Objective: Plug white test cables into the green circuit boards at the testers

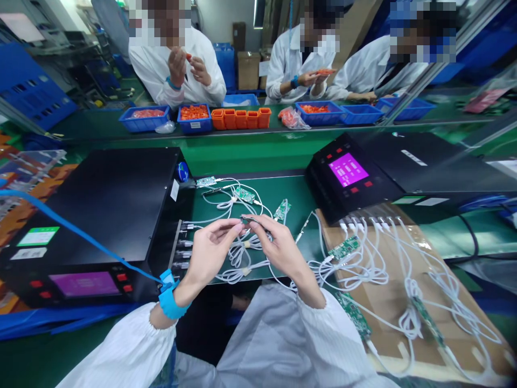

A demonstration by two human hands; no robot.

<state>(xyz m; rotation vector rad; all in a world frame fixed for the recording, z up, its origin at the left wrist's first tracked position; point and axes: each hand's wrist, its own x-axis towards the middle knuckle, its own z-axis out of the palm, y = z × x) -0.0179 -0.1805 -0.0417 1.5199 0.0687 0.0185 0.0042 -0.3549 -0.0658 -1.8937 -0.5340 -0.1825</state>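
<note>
In front of my body, both hands meet over the green work surface. My left hand [213,249] is closed in a pinch at one end of a small circuit board [249,218], seen nearly edge-on. My right hand [281,247] grips the other end between thumb and fingers, which hide much of it. Just beyond lie more green circuit boards [244,195] with white cables plugged in. Another board [283,209] rests to the right of my fingers. Bundled white cables [241,253] lie beneath my hands. A blue wrist strap [173,302] circles my left wrist.
Black test boxes with lit screens stand on the left [109,199] and right [349,172]. Cabled boards lie on a cardboard sheet [388,302]. A blue cord [81,226] crosses to my left wrist. Across the bench, co-workers handle orange parts behind blue bins [195,126].
</note>
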